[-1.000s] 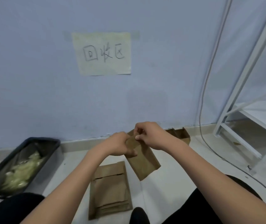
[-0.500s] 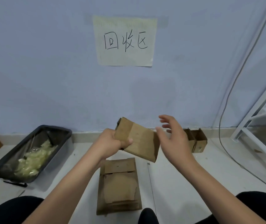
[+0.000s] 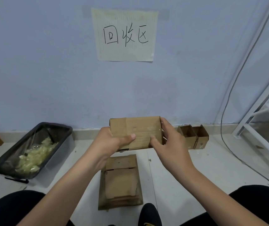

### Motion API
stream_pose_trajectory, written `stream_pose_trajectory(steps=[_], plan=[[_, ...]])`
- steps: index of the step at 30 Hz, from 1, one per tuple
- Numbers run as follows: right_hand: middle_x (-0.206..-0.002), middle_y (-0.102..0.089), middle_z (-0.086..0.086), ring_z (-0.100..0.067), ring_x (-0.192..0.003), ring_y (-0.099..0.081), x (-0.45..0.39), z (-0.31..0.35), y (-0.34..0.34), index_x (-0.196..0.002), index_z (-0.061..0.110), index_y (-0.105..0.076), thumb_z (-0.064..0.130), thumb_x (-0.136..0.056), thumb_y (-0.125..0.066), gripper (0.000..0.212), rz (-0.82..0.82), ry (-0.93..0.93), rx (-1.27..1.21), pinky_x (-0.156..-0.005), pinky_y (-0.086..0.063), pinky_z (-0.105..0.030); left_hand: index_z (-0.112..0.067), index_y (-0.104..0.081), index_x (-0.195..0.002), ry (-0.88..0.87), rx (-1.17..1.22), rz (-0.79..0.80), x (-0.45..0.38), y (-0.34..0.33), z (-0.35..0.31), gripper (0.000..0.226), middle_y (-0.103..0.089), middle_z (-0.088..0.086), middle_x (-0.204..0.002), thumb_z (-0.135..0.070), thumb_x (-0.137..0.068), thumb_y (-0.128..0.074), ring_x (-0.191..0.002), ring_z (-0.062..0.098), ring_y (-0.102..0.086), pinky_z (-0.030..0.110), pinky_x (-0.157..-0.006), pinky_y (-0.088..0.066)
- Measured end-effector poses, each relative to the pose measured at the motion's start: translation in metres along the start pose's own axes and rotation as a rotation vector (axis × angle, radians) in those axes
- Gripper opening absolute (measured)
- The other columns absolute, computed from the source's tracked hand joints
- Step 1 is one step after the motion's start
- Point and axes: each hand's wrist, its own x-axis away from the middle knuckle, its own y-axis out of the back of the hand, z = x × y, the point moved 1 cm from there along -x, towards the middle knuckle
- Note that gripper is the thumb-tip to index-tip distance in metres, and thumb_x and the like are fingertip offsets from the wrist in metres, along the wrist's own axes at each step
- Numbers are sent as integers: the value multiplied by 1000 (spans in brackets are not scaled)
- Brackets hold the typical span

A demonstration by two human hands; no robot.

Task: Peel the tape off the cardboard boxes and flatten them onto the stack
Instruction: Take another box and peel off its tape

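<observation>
So both hands are on one cardboard box (image 3: 135, 132), held up in front of the wall above the floor. The left hand (image 3: 112, 141) grips its left end with the thumb curled over the front face, and the right hand (image 3: 168, 142) grips the right end – thumb on the front, fingers wrapped round the edge. Straight below the hands sits the stack (image 3: 120, 181) of already flattened pieces on the floor (image 3: 179, 173). Just past the right hand, against the wall, two more boxes (image 3: 193, 136) wait with their tops open. Off to the outside of the left hand there's a bin (image 3: 32, 152) with crumpled clear tape in it.

Handling-wise this looks easy stuff: thin corrugated card, light, stiff across the panels but happy to fold along the creases. I can't tell whether any tape remains on this one; a paler strip crosses the left part of the front face. My guess is you'd hold it by the ends like this and push opposite corners together to collapse it – don't squeeze the middle of a panel or it'll buckle.
</observation>
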Motion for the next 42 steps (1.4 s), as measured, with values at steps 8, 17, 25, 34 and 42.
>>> stream_pose_trajectory(steps=[8, 17, 25, 34, 42], plan=[[-96, -68, 13, -5, -83, -63, -3, -3, -1, -128, 29, -52, 17, -87, -62, 44, -43, -4, 36, -63, -47, -17, -13, -76, -105, -94, -10, 19, 3, -13, 3, 18, -80, -4, -98, -6, -88, -77, -93, 11, -76, 20, -79, -58], [-85, -67, 10, -5, -63, -55, -6, -7, -7, -130, 29, -50, 16, -87, -60, 46, -46, -12, 87, -56, -36, -11, -16, -77, -103, -103, -29, -5, 5, -15, 5, 16, -80, -4, -98, -9, -88, -78, -95, 12, -76, 39, -97, -57], [-93, -56, 32, 4, -92, -63, -8, -3, 0, -141, 27, -49, 15, -93, -58, 50, -70, -22, 40, -74, -48, -10, -19, -77, -100, -89, -12, -34, 5, -15, 4, 15, -80, -5, -96, -12, -87, -79, -93, 12, -76, 39, -95, -58], [-103, -60, 16, -7, -102, -63, -12, -10, 4, -96, 21, -64, 24, -87, -76, 16, -48, 45, 81, -92, -53, -34, -16, -76, -104, -64, 35, -36, 0, -6, 0, 19, -80, -4, -97, -9, -86, -80, -95, 14, -76, 33, -86, -58], [-104, -38, 3, -8, -88, -41, -11, -17, -3, -86, 12, -55, 21, -98, -57, 16, 27, 257, 444, -77, -35, -18, -16, -76, -96, -54, -11, -18, -2, -10, 5, 14, -80, -6, -90, -6, -87, -78, -86, 9, -76, 17, -70, -55]])
